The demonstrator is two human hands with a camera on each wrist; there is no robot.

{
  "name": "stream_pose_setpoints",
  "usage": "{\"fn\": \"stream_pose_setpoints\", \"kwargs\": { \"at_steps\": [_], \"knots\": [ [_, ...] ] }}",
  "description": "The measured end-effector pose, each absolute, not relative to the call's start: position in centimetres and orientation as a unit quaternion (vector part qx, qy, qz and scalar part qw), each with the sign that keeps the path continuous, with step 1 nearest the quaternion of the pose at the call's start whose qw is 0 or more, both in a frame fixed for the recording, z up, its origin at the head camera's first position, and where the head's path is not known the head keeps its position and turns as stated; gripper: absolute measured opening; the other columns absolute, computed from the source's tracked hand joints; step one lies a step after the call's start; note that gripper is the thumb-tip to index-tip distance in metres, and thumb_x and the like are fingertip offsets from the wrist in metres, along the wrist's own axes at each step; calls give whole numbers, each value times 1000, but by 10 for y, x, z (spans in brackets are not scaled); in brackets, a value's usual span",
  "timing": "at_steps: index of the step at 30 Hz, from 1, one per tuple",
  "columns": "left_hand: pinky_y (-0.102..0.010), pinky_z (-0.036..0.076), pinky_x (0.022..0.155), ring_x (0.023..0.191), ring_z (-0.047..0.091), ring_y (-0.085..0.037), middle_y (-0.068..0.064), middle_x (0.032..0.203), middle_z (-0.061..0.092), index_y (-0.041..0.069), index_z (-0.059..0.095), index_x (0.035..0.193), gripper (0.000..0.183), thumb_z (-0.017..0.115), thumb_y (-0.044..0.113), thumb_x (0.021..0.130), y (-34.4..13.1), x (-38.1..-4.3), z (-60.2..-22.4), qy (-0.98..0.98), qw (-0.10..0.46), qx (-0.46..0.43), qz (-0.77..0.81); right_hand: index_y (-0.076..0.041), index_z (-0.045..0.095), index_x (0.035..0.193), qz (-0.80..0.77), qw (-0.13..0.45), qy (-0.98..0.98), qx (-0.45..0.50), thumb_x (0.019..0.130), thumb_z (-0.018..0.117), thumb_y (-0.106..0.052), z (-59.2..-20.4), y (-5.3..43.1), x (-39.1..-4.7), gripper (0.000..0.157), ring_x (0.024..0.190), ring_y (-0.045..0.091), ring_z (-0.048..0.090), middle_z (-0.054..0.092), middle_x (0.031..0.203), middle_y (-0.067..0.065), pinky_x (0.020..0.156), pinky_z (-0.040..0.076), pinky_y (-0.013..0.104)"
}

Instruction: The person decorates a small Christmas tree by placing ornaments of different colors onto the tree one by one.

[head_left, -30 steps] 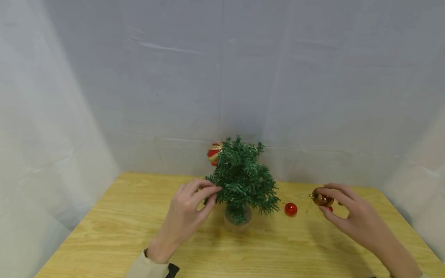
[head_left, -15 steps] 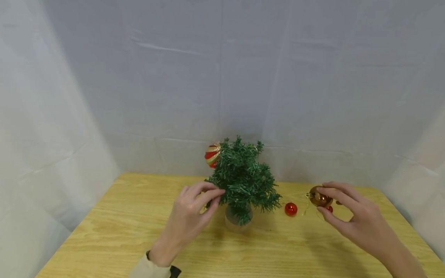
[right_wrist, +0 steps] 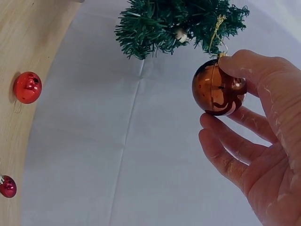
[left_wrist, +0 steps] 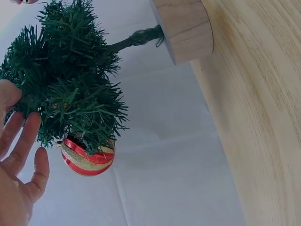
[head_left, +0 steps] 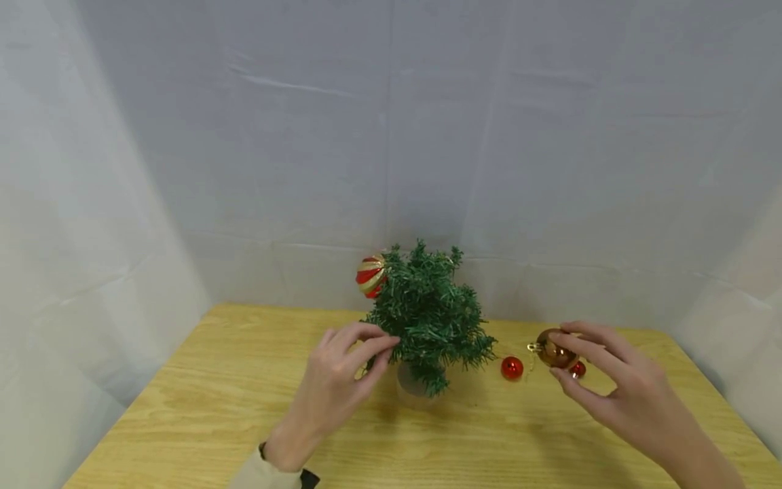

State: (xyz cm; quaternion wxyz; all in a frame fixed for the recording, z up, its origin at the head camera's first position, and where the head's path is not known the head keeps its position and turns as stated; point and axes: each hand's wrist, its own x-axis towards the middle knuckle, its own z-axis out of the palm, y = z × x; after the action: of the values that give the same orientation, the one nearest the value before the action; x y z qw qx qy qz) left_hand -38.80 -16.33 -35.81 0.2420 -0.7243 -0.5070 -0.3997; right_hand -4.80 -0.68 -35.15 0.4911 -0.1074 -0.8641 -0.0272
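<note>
A small green artificial Christmas tree [head_left: 427,305] stands on the table, its round wooden base [left_wrist: 186,30] showing in the left wrist view. My left hand [head_left: 342,367] pinches a branch tip at the tree's left side with thumb and forefinger; its other fingers lie loose. A red-and-gold striped bauble [left_wrist: 88,157] hangs at the tree's far left. In my right hand [head_left: 629,394] is a shiny brown bauble [right_wrist: 214,89], held between thumb and fingers above the table. Its gold cap and loop of cord point toward the tree.
A red bauble [head_left: 511,368] lies on the table right of the tree. Another small red bauble [head_left: 577,370] lies farther right, partly behind the right hand's bauble. A pale cloth [head_left: 391,136] hangs behind and at both sides of the wooden table [head_left: 244,380].
The tree has turned slightly, so the striped bauble shows farther left. My left hand has shifted a little right with the branch. The right hand has brought the brown bauble slightly left.
</note>
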Motion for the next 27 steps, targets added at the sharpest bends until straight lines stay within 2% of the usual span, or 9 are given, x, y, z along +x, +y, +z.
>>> {"fn": "stream_pose_setpoints", "kwargs": {
  "at_steps": [7,16,22,27],
  "knots": [
    [-35,51,73,88,70,-14,-1,103,72,13,80,104,22,81,7,83,-163,-389,-357,-508,245,-725,-394,-9,76,117,-29,494,-863,-102,102,54,-51,-346,-13,-56,51,104,-2,61,70,118,9,77,48,4],
    [-36,51,74,87,69,-14,-2,103,73,13,79,105,21,80,10,84,-162,-390,-357,-502,276,-729,-374,-8,76,118,-11,488,-868,-90,102,54,-49,-340,-21,-64,49,88,-4,59,69,119,10,63,47,6],
    [-37,50,76,88,69,-16,-2,104,73,14,79,106,15,72,19,94,-161,-391,-357,-493,296,-727,-375,-10,76,118,-25,482,-872,-85,103,54,-49,-337,-24,-68,48,87,2,61,70,120,8,62,46,7],
    [-38,49,75,88,68,-19,-4,103,74,13,80,103,24,61,28,102,-160,-387,-355,-451,327,-729,-398,-11,76,119,-36,476,-875,-76,104,51,-48,-334,-26,-71,47,89,9,67,70,119,7,70,50,9]
  ]
}}
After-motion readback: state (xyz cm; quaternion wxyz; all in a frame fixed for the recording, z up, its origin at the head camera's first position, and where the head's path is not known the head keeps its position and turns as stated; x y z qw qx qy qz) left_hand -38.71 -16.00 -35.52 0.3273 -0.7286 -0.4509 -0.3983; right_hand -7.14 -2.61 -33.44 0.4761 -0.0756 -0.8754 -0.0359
